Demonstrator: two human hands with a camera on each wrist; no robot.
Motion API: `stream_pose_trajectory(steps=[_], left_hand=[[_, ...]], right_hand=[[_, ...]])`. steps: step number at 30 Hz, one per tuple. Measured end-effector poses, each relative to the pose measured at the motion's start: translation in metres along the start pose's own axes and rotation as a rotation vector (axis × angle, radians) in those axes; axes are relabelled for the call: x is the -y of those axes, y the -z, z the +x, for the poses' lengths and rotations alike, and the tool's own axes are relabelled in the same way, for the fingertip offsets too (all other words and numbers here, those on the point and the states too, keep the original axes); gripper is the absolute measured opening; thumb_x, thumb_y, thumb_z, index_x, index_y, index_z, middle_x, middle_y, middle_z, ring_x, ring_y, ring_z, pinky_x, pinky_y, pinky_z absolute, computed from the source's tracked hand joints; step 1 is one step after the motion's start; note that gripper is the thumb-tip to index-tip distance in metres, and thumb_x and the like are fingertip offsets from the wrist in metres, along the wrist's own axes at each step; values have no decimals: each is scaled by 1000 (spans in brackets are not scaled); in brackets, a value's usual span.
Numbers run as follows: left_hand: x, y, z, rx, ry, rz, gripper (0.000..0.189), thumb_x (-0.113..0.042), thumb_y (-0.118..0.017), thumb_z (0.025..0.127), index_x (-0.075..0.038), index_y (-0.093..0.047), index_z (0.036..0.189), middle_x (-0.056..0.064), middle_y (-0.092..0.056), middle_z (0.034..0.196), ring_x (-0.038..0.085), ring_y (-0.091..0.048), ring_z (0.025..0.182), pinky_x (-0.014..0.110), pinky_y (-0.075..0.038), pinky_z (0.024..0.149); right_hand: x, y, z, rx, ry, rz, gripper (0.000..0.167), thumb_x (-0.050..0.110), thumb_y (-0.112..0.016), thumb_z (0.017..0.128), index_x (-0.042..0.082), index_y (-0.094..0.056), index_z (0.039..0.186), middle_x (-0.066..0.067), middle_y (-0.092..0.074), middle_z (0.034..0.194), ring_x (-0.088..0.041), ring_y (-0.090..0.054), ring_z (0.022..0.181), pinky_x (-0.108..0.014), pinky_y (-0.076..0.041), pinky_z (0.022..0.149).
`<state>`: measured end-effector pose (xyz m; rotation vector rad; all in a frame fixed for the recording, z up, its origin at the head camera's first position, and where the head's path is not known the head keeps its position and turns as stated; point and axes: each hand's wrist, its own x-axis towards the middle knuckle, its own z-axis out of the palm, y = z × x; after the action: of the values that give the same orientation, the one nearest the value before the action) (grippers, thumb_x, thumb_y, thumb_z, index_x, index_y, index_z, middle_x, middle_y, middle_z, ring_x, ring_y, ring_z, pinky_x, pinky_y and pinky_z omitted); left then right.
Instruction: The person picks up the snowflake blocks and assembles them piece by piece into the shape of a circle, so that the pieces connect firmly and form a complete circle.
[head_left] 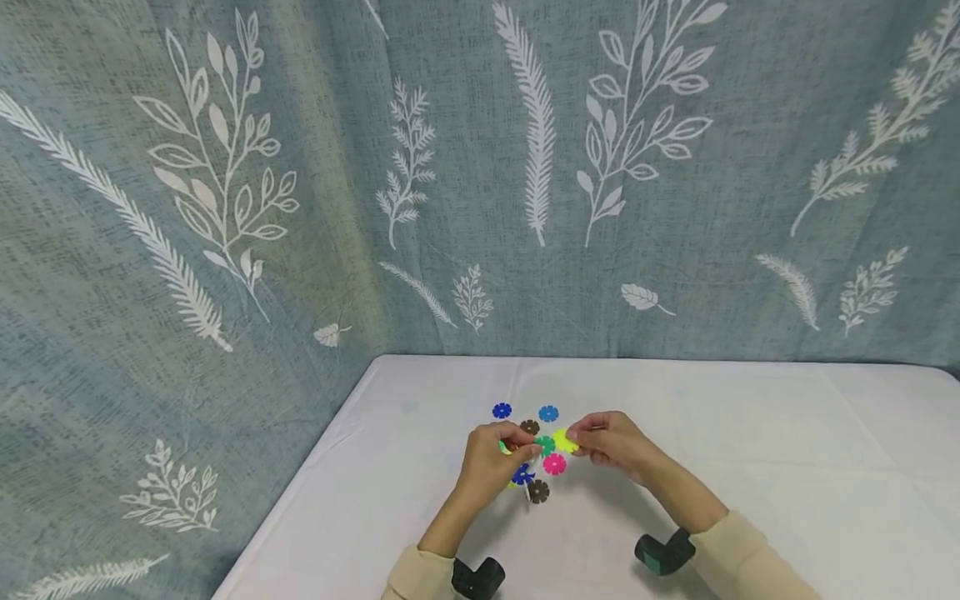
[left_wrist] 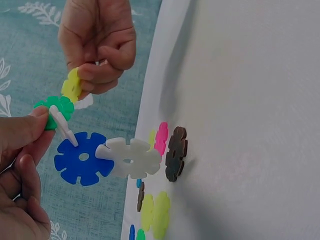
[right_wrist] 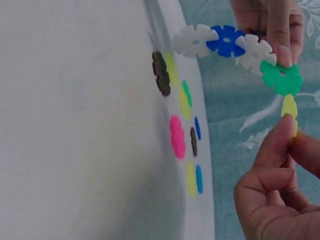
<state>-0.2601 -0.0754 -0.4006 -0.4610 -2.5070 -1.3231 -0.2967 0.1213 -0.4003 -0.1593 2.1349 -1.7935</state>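
Note:
My left hand (head_left: 480, 471) pinches a green notched plastic disc (right_wrist: 281, 79) between thumb and fingers. A short chain hangs from that disc: a white disc (right_wrist: 255, 52), a blue disc (left_wrist: 82, 170) and another white disc (left_wrist: 137, 162), slotted into one another. My right hand (head_left: 618, 446) pinches a yellow notched disc (right_wrist: 289, 106) by its edge. In the right wrist view the yellow disc meets the green one's rim, roughly edge-on; how deeply its slot sits in the green disc I cannot tell. Both hands hold the pieces above the table.
Loose discs lie on the white-covered table (head_left: 750, 450) under the hands: a pink one (head_left: 554, 464), a brown one (head_left: 538, 492), a dark blue one (head_left: 502, 410), a lighter blue one (head_left: 548, 413) and several others. A patterned teal curtain (head_left: 465, 167) stands behind.

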Motion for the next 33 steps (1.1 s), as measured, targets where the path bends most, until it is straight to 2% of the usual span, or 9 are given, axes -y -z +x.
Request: stream_pose_trajectory(steps=[4, 7, 14, 19, 23, 26, 29, 33], left_hand=[[-1, -2, -1, -10, 0, 10, 9, -13, -74, 76, -6, -70, 75, 3, -66, 72, 6, -50, 68, 16, -45, 61], [-1, -4, -2, -43, -13, 31, 8, -12, -75, 75, -6, -70, 74, 1, -64, 71, 7, -51, 69, 17, -45, 62], [2, -12, -5, -191, -132, 81, 10, -5, -76, 72, -5, -67, 69, 2, -62, 65, 8, -49, 64, 19, -44, 59], [5, -16, -7, -240, -182, 51, 12, -2, -77, 69, -4, -65, 67, 3, -62, 63, 8, -49, 63, 19, -43, 57], [4, -15, -6, -228, -179, 46, 11, -5, -76, 71, -3, -65, 69, 3, -62, 64, 9, -50, 64, 19, -43, 58], [3, -11, -5, -183, -151, 91, 9, -7, -76, 72, -5, -67, 71, 2, -63, 66, 9, -51, 66, 18, -44, 60], [3, -6, -4, -114, -133, 165, 10, -12, -77, 72, -6, -70, 77, 1, -65, 70, 12, -52, 70, 19, -43, 63], [2, -5, -3, -12, -137, 214, 26, -18, -78, 72, -5, -71, 93, 2, -67, 79, 16, -53, 78, 21, -41, 67]], right_hand=[[1, -4, -2, -11, 12, 20, 25, 17, -62, 86, -6, -61, 97, 1, -63, 68, -11, -52, 59, -18, -40, 51], [1, -8, -5, -42, 13, 21, 25, 16, -62, 87, -7, -61, 97, 0, -63, 68, -11, -54, 60, -18, -41, 51], [3, -19, -8, -159, 31, 48, 22, 12, -61, 87, -8, -62, 95, -2, -67, 71, -10, -60, 62, -19, -40, 51], [1, -22, -10, -155, 22, 81, 22, 11, -61, 87, -9, -61, 96, -1, -65, 69, -8, -58, 61, -19, -43, 53], [0, -23, -10, -159, 19, 124, 25, 11, -62, 86, -10, -59, 99, -2, -63, 68, -10, -57, 61, -18, -44, 53], [-3, -24, -7, -164, 16, 122, 23, 12, -63, 86, -8, -60, 97, -2, -63, 69, -11, -58, 62, -18, -43, 54], [-8, -25, -4, -158, 1, 106, 21, 13, -64, 85, -6, -61, 94, -2, -64, 68, -10, -57, 60, -19, -42, 54], [-13, -26, -1, -140, 4, 91, 20, 15, -64, 85, -4, -61, 92, -1, -62, 67, -9, -51, 57, -19, -40, 52]])
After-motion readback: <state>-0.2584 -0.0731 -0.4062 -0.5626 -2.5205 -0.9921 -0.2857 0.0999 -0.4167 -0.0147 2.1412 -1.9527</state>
